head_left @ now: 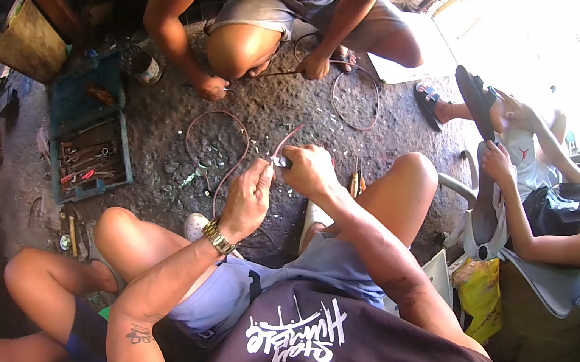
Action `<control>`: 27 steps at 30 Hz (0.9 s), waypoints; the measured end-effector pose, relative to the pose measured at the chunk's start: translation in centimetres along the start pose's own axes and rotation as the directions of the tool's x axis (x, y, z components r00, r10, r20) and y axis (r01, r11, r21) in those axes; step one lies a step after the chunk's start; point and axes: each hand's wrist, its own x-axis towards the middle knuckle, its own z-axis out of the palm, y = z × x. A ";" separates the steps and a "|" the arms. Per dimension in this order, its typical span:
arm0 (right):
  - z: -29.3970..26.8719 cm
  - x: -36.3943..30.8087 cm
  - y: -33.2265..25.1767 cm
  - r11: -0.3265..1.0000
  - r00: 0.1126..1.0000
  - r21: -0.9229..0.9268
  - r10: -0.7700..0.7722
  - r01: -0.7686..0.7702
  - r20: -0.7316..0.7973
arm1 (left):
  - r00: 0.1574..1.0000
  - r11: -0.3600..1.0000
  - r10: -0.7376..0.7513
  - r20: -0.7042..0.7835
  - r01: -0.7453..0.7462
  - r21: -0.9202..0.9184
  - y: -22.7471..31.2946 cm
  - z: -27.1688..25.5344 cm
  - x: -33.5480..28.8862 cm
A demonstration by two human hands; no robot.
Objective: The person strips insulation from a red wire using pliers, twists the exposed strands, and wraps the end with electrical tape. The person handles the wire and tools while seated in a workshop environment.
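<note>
My left hand (247, 199), with a gold watch on its wrist, is closed in a pinch on a thin reddish-brown cable (289, 136). The cable's end sticks up past my fingers, and a loop of similar cable (248, 140) curves over the ground beyond. Close beside it, my right hand (310, 171) is closed around a small silver-coloured tool (280, 160), its shiny end against the cable. The fingers hide most of the tool, so its kind cannot be told.
Opposite me a crouching person (316, 61) holds another stretch of cable. An open teal toolbox (96, 189) with wrenches lies at left, near a metal can (145, 68). Yellow-handled tools (356, 182) lie by my right foot. Another person (542, 173) sits at right, by a yellow bag (480, 295).
</note>
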 end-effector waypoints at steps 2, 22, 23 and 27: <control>1.8 -0.3 0.1 0.999 0.999 0.018 0.039 -0.039 -0.003 | 0.994 0.994 -0.111 0.018 0.111 0.009 -0.8 0.2 -0.4; 1.4 -3.0 -4.1 0.988 0.996 0.150 0.028 -0.040 0.082 | 0.980 0.979 -0.195 -0.048 0.198 0.050 -2.8 -1.9 -3.3; 1.3 -2.7 -4.3 0.991 0.994 0.123 0.039 -0.052 0.104 | 0.988 0.987 -0.141 -0.059 0.144 0.064 -2.5 -1.6 -3.2; 1.4 -1.9 -4.2 0.998 0.995 0.066 0.017 -0.024 0.103 | 0.991 0.988 -0.130 -0.044 0.133 0.080 -1.4 -1.1 -2.5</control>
